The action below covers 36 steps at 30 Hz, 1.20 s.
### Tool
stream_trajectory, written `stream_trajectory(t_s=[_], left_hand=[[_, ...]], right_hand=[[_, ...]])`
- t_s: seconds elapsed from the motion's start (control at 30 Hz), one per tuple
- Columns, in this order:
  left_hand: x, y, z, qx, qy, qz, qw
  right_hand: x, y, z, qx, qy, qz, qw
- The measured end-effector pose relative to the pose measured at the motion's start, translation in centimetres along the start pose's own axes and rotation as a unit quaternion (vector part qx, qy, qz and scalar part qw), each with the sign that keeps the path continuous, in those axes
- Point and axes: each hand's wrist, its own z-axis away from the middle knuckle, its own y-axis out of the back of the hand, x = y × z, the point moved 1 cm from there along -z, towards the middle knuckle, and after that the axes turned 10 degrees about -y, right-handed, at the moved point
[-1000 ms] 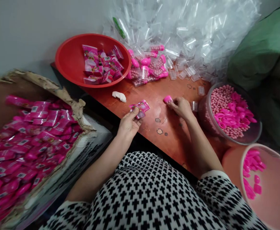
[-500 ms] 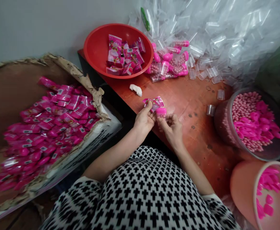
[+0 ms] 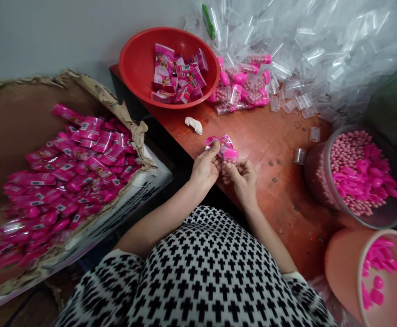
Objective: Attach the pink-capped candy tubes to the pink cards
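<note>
Over the table's near edge, my left hand (image 3: 206,167) pinches a shiny pink printed wrapper (image 3: 223,141) between thumb and fingers. Just right of it, my right hand (image 3: 242,177) is closed on a small clear tube (image 3: 230,156) with a pink cap and pink beads inside. The capped end points away from me and touches or overlaps the wrapper's near side. My fingers partly cover the tube's lower end. A crumpled white piece (image 3: 193,125) lies on the table beyond my left hand.
A red bowl (image 3: 130,68) holds pink packets. Behind, filled tubes (image 3: 242,88) lie beside heaped clear empty tubes (image 3: 321,59). To the left, a torn carton (image 3: 92,93) holds many packets. A tub of beads and caps (image 3: 327,168) and a peach bucket (image 3: 344,272) stand right.
The view has shifted slightly. Both hands keep their holds, and the tube's cap now sits slightly tilted against the wrapper, with more of the tube showing below it.
</note>
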Motion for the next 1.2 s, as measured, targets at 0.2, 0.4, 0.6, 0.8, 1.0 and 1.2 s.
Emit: stream_trajectory(t_s=[0.2, 0.4, 0.6, 0.8, 1.0, 1.2], left_hand=[[0.1, -0.2, 0.5, -0.055, -0.05, -0.061, 0.995], [-0.2, -0.1, 0.4, -0.093, -0.024, -0.098, 0.99], [0.7, 0.4, -0.1, -0.145, -0.012, -0.145, 0.979], [1.7, 0.5, -0.4, -0.193, -0.023, -0.224, 0.955], [1.2, 0.1, 0.4, -0.209, 0.0, -0.217, 0.954], [1.1, 0.2, 0.4, -0.164, 0.005, -0.167, 0.972]], right_hand=[[0.2, 0.0, -0.1, -0.02, 0.004, -0.004, 1.0], [0.9, 0.1, -0.1, 0.021, 0.065, 0.032, 0.997], [0.6, 0.5, -0.4, -0.05, 0.028, -0.018, 0.998], [0.5, 0.9, -0.3, -0.049, 0.05, -0.004, 0.998], [0.2, 0.4, -0.6, -0.068, 0.006, -0.072, 0.995], [0.3, 0.3, -0.6, -0.066, 0.004, -0.112, 0.991]])
